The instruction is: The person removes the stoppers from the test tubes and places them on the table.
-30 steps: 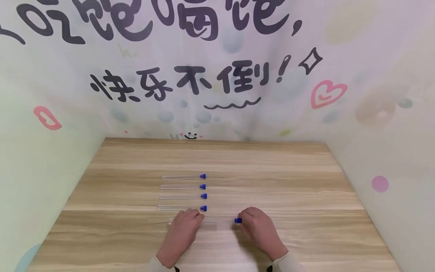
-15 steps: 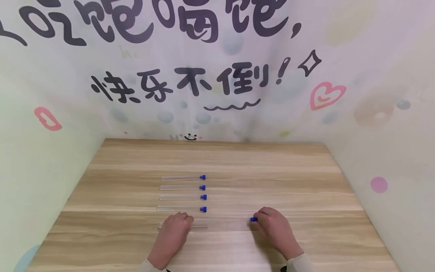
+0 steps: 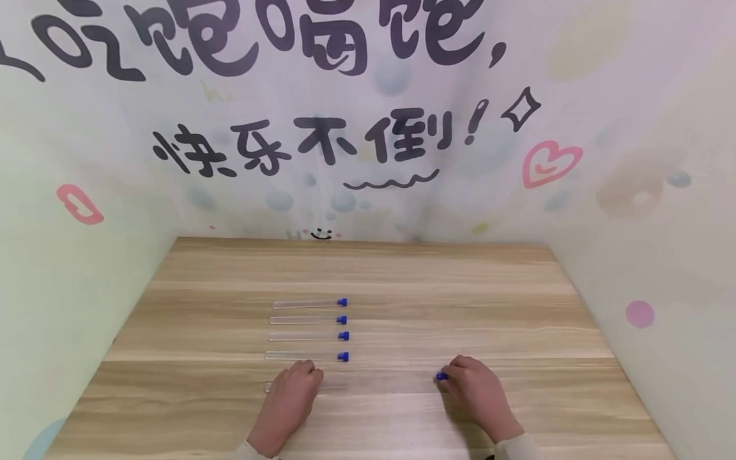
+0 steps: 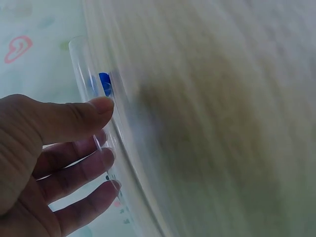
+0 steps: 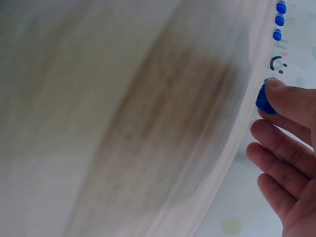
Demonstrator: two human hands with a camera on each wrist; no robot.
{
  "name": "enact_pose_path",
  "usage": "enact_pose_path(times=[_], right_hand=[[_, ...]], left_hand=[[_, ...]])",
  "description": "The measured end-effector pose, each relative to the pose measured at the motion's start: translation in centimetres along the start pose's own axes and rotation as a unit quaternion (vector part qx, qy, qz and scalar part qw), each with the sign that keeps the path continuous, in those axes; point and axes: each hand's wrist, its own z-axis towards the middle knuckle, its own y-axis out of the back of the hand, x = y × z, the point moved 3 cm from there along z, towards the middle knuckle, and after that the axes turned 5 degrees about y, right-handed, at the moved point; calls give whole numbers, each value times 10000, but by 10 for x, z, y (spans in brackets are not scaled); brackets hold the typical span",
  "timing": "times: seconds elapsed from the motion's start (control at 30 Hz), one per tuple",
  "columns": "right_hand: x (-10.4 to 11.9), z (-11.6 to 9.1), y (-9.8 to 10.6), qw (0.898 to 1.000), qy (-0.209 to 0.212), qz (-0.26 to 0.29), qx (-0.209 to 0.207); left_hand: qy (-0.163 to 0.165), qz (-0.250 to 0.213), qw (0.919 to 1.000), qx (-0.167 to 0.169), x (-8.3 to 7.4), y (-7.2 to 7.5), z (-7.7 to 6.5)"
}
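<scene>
My left hand (image 3: pixel 292 399) pinches a clear, uncapped test tube (image 4: pixel 81 59) between thumb and fingers, low at the tabletop. In the head view the hand covers the tube's middle, and both ends stick out on either side. Well to the right, my right hand (image 3: pixel 477 390) holds a small blue cap (image 3: pixel 441 376) between thumb and forefinger, apart from the tube. In the right wrist view the same stopper (image 5: pixel 264 101) is partly behind the thumb, and the other fingers are loosely bent.
Several clear tubes with blue caps lie in a row beyond my left hand, the nearest capped tube (image 3: pixel 301 356) close to the knuckles. The wooden table (image 3: pixel 414 300) meets a printed wall covering (image 3: pixel 368 211) at the back and sides.
My hands have drawn apart: the left moved left with the tube, the right moved right with the blue cap. The capped tubes lie as before.
</scene>
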Motion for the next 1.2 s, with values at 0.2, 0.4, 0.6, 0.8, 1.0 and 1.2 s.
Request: enact_pose_path(times=[0.2, 0.4, 0.6, 0.8, 1.0, 1.2], right_hand=[[-2, -3, -1, 9988, -246, 71, 429], [-1, -4, -1, 9945, -591, 115, 858], [0, -5, -1, 9935, -626, 80, 951], [0, -4, 1, 9909, -687, 120, 1153], [1, -3, 1, 9879, -790, 138, 1325], [1, -2, 1, 9853, -918, 173, 1429]], left_hand=[[32, -7, 9999, 99, 0, -2, -1], [59, -31, 9997, 236, 0, -3, 0], [90, -89, 9993, 343, 0, -3, 0], [81, -106, 9994, 320, 0, -4, 0], [167, -146, 9990, 377, 1, -6, -1], [216, -96, 9988, 439, 2, -7, -2]])
